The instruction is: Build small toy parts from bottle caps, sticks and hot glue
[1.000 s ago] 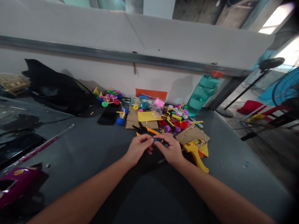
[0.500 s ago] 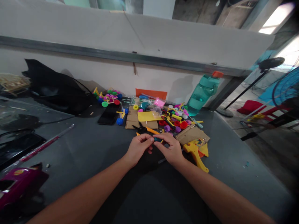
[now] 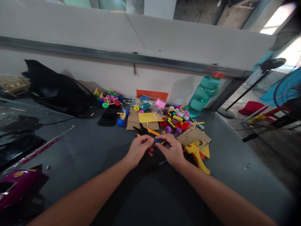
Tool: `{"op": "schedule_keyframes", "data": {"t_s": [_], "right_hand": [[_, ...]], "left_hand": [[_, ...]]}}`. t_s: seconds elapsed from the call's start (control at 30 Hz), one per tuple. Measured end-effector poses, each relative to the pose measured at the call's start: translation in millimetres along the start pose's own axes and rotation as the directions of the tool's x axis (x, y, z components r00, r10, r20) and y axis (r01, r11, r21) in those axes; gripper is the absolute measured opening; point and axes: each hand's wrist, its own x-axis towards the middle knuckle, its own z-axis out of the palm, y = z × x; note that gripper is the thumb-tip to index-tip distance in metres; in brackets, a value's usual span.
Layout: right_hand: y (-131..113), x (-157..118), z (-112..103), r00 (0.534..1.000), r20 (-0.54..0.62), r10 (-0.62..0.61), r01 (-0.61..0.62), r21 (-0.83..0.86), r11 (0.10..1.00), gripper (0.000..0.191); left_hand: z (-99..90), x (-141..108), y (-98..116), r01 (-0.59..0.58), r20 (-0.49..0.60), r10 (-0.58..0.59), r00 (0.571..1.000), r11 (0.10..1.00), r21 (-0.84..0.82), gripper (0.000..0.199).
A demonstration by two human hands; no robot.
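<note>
A small dark teal piece (image 3: pixel 158 141) is pinched between my two hands, low over the dark table; its exact kind is too small to make out. My left hand (image 3: pixel 140 149) is closed, thumb and forefinger meeting at the piece's left end. From the other side, the thumb and forefinger of my right hand (image 3: pixel 172 149) grip it. Just beyond my fingers lie cutting pliers (image 3: pixel 152 131) with orange handles and dark jaws. Close to the right of my right hand rests a yellow glue gun (image 3: pixel 197 156), partly over a yellow scrap.
Behind my hands are cardboard (image 3: pixel 131 121), yellow paper (image 3: pixel 150 117), red bottle caps (image 3: pixel 185 126) and a wheeled blue-and-yellow piece (image 3: pixel 121 121). A teal water bottle (image 3: pixel 201 94) stands back right. Left are a phone (image 3: pixel 108 116), a black bag (image 3: pixel 56 91) and a magenta tool (image 3: pixel 20 185).
Both hands stay in nearly the same place. The fingers have shifted slightly around the teal piece, and a little more of it shows now.
</note>
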Motion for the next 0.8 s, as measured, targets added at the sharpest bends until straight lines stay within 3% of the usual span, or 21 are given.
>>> {"op": "schedule_keyframes", "data": {"t_s": [0.43,0.8], "right_hand": [[0.7,-0.6,1.1,1.0,0.012,0.008,-0.008,-0.022,1.0,0.017],[0.4,0.6,0.2,1.0,-0.007,0.016,-0.016,-0.041,0.999,0.016]], "left_hand": [[4.5,-1.3,1.7,0.004,-0.044,-0.001,0.999,0.997,0.075,0.026],[3.6,-1.1,0.5,0.009,-0.028,-0.008,1.0,0.999,0.031,0.027]]}}
